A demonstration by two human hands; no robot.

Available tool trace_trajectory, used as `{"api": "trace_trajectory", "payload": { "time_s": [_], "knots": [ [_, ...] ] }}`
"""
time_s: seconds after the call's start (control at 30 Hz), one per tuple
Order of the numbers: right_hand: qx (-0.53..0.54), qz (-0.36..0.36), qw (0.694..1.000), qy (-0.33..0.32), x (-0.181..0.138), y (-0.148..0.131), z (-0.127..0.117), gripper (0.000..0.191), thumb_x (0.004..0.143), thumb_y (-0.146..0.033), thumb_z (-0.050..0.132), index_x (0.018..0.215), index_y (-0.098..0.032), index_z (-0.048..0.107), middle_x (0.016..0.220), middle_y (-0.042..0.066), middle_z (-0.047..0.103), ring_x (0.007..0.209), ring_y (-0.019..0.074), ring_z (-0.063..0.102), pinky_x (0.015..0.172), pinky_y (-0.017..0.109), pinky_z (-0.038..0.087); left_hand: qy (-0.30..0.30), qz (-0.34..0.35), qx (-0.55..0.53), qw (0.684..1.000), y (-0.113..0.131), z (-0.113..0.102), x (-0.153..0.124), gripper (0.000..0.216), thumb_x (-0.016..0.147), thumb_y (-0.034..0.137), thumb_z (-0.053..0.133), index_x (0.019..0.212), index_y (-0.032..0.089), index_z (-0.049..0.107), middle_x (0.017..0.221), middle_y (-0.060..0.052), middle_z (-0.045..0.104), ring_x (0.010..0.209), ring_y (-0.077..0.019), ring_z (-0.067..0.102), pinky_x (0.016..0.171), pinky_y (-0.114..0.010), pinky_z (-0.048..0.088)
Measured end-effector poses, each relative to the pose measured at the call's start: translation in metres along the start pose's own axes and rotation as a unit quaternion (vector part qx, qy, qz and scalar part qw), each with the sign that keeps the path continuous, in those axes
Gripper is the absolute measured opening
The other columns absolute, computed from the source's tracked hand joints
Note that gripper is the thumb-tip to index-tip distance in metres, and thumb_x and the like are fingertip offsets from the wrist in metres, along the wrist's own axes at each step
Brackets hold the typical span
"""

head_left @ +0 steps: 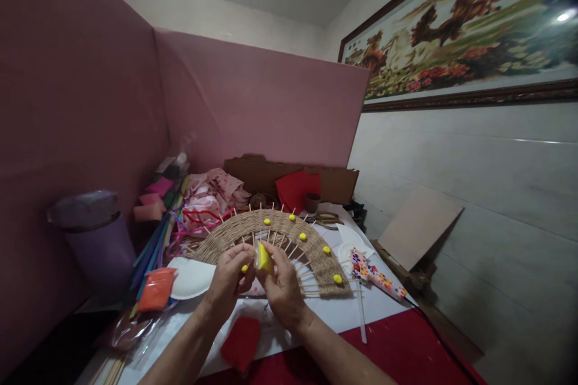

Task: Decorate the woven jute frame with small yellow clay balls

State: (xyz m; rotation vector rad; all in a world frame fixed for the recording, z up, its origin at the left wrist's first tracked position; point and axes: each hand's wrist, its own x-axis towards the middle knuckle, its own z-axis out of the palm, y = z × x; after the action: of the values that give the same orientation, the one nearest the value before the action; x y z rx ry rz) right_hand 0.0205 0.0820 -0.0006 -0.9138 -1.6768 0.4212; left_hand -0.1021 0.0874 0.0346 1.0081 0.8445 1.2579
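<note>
In front of me, my right hand (284, 289) grips a packet of yellow modelling clay (265, 257) in clear wrapping. My left hand (231, 271) is closed beside it, fingertips at the packet's edge, with a small yellow clay ball (244, 268) among its fingers. Behind both hands lies a fan-shaped twine weaving (217, 239) on thin wooden sticks. Several yellow clay dots (326, 250) sit along its woven band. A red clay packet (241, 341) lies below the hands.
Left are an orange clay packet (156, 290), a white paper plate piece (194, 278) and pink cloth (212, 189). A patterned glue gun (374, 277) with a cord lies right, near a glue stick (362, 316). Scissors (327, 218) lie behind the weaving; a purple bin (97, 246) stands left.
</note>
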Motion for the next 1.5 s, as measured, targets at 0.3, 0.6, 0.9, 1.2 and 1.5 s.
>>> {"api": "trace_trajectory", "payload": {
  "time_s": [0.3,0.6,0.9,1.2,1.5],
  "knots": [
    [-0.003,-0.013,1.000,-0.001,0.000,-0.002,-0.002,0.043,0.080,-0.021,0.056,0.123,-0.020,0.051,0.117,0.010,0.058,0.109,0.0233,0.052,0.095,0.039,0.042,0.005,-0.032,0.009,0.999,0.005,0.000,-0.003,0.016,0.063,0.027,0.060,0.064,0.018,0.048,0.041,0.009,0.038,0.032,-0.0019,0.023,0.036,-0.015,0.012],
    [0.001,-0.028,1.000,-0.002,0.001,0.000,-0.001,0.046,0.079,-0.017,0.057,0.124,-0.022,0.050,0.116,0.009,0.057,0.107,0.0224,0.054,0.095,0.039,0.042,0.014,0.026,0.075,0.997,0.001,-0.001,-0.002,0.023,0.069,0.034,0.058,0.061,0.018,0.045,0.042,0.009,0.035,0.034,-0.0021,0.023,0.037,-0.015,0.013],
    [-0.023,-0.037,0.999,-0.011,0.000,0.000,-0.002,0.051,0.075,-0.011,0.058,0.124,-0.022,0.050,0.116,0.007,0.058,0.108,0.0219,0.051,0.097,0.038,0.040,0.014,0.023,0.094,0.995,0.001,-0.004,-0.001,0.016,0.066,0.028,0.055,0.061,0.018,0.045,0.038,0.009,0.035,0.033,-0.0025,0.022,0.036,-0.015,0.013],
    [-0.026,-0.054,0.998,-0.014,0.001,0.001,-0.002,0.052,0.077,-0.011,0.054,0.127,-0.021,0.047,0.119,0.009,0.056,0.111,0.0225,0.050,0.098,0.040,0.040,0.008,0.013,0.110,0.994,0.001,-0.005,0.000,0.020,0.068,0.031,0.056,0.059,0.018,0.044,0.038,0.009,0.034,0.033,-0.0029,0.022,0.036,-0.015,0.013],
    [-0.042,-0.062,0.996,0.054,-0.002,-0.012,-0.006,0.046,0.080,-0.012,0.049,0.125,-0.020,0.046,0.124,0.011,0.047,0.117,0.0242,0.044,0.101,0.043,0.036,0.033,0.142,0.140,0.979,-0.001,0.002,-0.002,0.025,0.070,0.037,0.064,0.061,0.017,0.052,0.048,0.006,0.042,0.042,-0.0057,0.032,0.039,-0.018,0.023]
  ]
}}
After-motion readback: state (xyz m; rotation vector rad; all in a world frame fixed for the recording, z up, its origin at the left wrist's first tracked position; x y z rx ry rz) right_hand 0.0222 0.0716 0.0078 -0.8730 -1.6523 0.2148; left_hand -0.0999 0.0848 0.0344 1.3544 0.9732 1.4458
